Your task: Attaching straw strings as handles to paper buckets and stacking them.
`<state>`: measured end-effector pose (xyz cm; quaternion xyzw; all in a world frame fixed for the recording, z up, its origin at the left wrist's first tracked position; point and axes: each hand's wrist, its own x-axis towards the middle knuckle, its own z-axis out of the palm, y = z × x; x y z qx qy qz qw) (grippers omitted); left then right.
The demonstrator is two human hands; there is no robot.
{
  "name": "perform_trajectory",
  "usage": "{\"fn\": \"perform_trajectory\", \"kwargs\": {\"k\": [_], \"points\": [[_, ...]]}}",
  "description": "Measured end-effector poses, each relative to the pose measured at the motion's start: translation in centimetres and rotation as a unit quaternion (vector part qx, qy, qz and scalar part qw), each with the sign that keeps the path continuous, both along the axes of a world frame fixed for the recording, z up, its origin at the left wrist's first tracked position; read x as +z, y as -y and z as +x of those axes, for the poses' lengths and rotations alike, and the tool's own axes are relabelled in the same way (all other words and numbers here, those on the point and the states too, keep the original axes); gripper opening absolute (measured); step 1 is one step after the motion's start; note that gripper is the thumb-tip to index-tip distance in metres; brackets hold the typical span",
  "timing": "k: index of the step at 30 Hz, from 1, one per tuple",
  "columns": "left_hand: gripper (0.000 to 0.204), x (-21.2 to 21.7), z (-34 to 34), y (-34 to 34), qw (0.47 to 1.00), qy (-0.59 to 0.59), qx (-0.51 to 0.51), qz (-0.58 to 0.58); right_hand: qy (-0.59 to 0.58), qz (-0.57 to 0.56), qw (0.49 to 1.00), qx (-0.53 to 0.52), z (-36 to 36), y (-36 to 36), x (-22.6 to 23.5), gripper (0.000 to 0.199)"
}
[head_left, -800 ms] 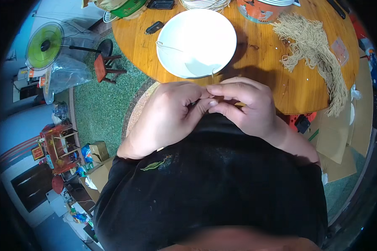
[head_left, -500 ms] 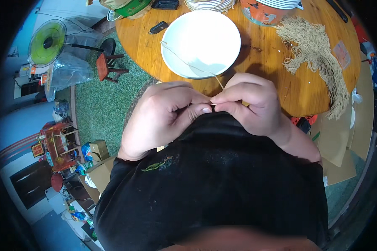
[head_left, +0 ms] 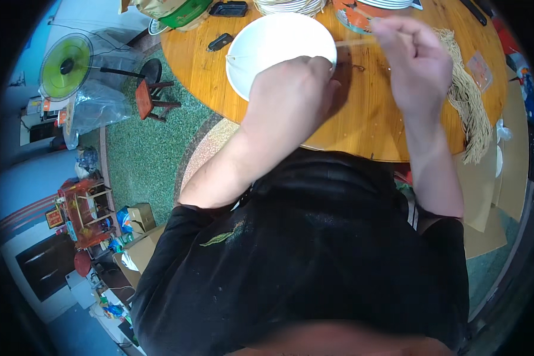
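My left hand (head_left: 296,89) reaches over the near right side of a white bowl (head_left: 261,32). Its fingers are curled closed, and what they hold, if anything, is hidden. Raised to the right of the bowl, my right hand (head_left: 418,62) is smeared by motion, its fingertips pinched together. A thin beige cord (head_left: 356,42) runs, blurred, between the bowl's right rim and those fingertips. Another bit of cord lies over the bowl's left rim. Beyond my right hand, a bundle of beige cords (head_left: 471,118) trails down over the table edge, partly covered by the hand.
The round wooden table (head_left: 362,130) carries a small black object (head_left: 221,41), a black tray (head_left: 228,9), a stack of white rings (head_left: 291,6) and an orange patterned tub (head_left: 353,18). To the left stand a green fan (head_left: 68,65) and a wooden stool (head_left: 151,98). Cardboard (head_left: 480,196) lies at right.
My hands have come apart from their joined position near my body. The left moved forward over the bowl; the right swung up and to the right, drawing the cord with it.
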<state>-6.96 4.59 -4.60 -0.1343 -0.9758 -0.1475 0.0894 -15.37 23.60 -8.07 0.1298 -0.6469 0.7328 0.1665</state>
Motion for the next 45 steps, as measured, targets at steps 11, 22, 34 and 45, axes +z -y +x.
{"fn": "perform_trajectory", "kwargs": {"k": [11, 22, 34, 45], "points": [[0.03, 2.9, 2.3, 4.8, 0.972, 0.16, -0.009, 0.173, -0.13, 0.129, 0.981, 0.067, 6.5, 0.6, -1.3, 0.015], [0.031, 2.7, 2.8, 5.5, 0.962, 0.152, -0.04, 0.223, -0.17, 0.141, 0.972, 0.078, 7.7, 1.9, -1.0, 0.017], [0.032, 2.5, 2.8, 5.3, 0.96, 0.15, -0.046, 0.232, -0.164, 0.124, 0.976, 0.075, 7.3, 2.5, -1.9, 0.017], [0.03, 2.6, 2.7, 5.2, 0.937, 0.192, -0.087, 0.28, -0.143, 0.129, 0.978, 0.075, 7.3, 2.8, -2.5, 0.015]]}}
